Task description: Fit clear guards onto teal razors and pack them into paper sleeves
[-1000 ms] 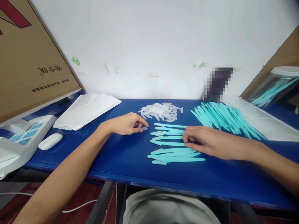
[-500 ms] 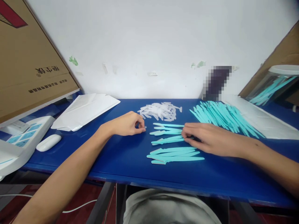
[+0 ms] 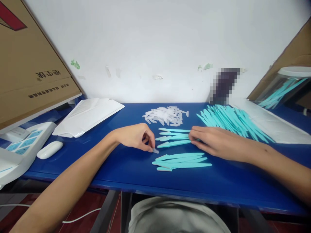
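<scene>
The left hand (image 3: 136, 137) holds a small translucent cap (image 3: 155, 150) pinched between thumb and forefinger, just above the bench (image 3: 131, 174). The cap lies just short of the blade ends of an upper group of turquoise sticks (image 3: 175, 142), which point leftward side by side. The right hand (image 3: 206, 139) is narrow, its fingertips drawn together at the handle ends of that same group; whether it grips any of them I cannot tell.

Nearer the bench's front edge, a lower group of sticks (image 3: 191, 165) lies loosely fanned, some overlapping. Behind both hands, near the wall, sits a heap of white pieces (image 3: 165, 116). To its right spreads a larger turquoise pile (image 3: 228, 121), beside a white sheet (image 3: 277, 126) and a clear lidded jar (image 3: 291, 72) with more turquoise sticks showing in it. Farther left are a white packet (image 3: 89, 116), a rounded white case (image 3: 50, 149) and a leaning cardboard box (image 3: 29, 55).
</scene>
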Demonstrator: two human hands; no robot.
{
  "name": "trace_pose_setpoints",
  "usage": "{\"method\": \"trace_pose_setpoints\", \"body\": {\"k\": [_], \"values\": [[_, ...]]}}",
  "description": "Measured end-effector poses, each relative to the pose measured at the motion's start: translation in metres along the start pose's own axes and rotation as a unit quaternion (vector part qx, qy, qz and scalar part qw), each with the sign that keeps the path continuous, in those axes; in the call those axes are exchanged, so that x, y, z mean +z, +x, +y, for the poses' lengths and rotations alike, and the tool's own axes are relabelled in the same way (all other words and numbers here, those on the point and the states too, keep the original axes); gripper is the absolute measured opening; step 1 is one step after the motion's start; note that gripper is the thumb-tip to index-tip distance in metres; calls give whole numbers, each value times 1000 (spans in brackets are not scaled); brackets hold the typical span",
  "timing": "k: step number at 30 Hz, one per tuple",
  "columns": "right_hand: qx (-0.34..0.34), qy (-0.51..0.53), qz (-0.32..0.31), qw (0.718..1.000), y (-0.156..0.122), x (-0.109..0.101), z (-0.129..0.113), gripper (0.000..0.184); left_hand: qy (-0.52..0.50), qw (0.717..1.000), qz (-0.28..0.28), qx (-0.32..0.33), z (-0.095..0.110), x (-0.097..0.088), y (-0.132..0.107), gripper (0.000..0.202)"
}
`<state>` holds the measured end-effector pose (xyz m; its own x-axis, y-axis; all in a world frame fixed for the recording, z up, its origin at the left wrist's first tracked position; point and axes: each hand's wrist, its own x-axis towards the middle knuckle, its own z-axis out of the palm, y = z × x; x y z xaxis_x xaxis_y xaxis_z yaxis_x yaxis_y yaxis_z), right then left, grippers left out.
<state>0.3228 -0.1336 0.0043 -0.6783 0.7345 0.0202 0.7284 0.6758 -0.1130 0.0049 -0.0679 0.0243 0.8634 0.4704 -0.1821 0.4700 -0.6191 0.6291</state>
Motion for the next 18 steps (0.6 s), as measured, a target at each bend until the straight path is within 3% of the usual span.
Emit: {"method": "trace_pose_setpoints", "body": {"k": [6,12,18], "values": [[1,4,-20,1000,1,-4,-2,28,76,992,100,-11,-15,-1,3,14],[-8,2,-30,1000,-1,-5,-4,27,69,994,88,2,-15,1,4,14],[-14,-13,4,1000,-1,-4,-4,24,36,995,90,0,-18,-1,4,13]]}}
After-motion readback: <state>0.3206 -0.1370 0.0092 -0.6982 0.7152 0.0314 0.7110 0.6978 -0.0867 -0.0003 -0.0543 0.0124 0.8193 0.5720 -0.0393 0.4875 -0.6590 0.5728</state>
